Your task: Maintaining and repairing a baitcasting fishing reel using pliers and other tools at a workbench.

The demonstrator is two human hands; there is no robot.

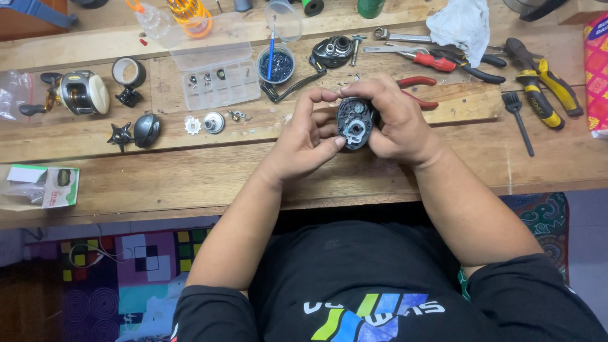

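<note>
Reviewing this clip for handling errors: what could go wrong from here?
1. Both hands, left hand and right hand, hold the open reel body above the workbench; a loosened part could drop past the edge.
2. The white gear and silver disc lie loose; a forearm could sweep them off.
3. The parts box stands open, so a bump could spill it.
</note>
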